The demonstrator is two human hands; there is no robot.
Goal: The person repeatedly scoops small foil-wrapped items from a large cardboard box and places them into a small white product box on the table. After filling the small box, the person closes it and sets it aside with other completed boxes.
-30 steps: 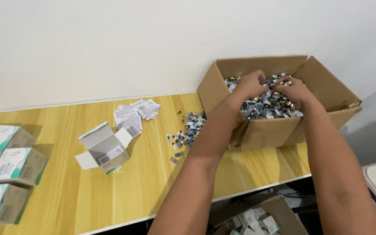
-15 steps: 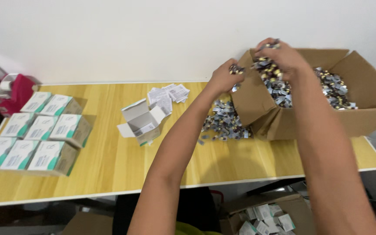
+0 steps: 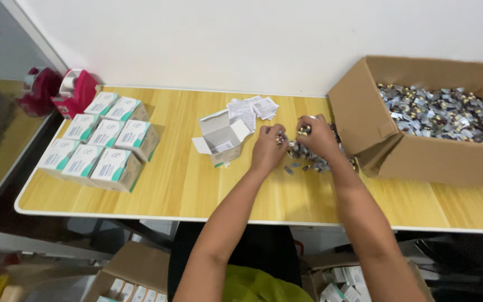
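My left hand (image 3: 268, 146) and my right hand (image 3: 315, 136) are together over the wooden table (image 3: 185, 190), both closed on a clump of small silvery blister packs (image 3: 288, 142). More loose packs (image 3: 308, 163) lie on the table just under and to the right of them. A small open white carton (image 3: 221, 137) stands just left of my left hand, its flaps up. Behind it lies a fan of folded paper leaflets (image 3: 251, 109). The big cardboard box (image 3: 420, 159) at the right holds a heap of the same packs (image 3: 440, 112).
Several closed white and teal cartons (image 3: 99, 148) stand in rows at the table's left. Two red tape dispensers (image 3: 74, 92) sit at the far left corner. Cardboard boxes of cartons (image 3: 135, 279) are on the floor under the table edge. A white wall runs behind.
My hands lifted a handful of blister packs out of the big box, carried it left and lowered it to the table beside the open carton. The view shifted left.
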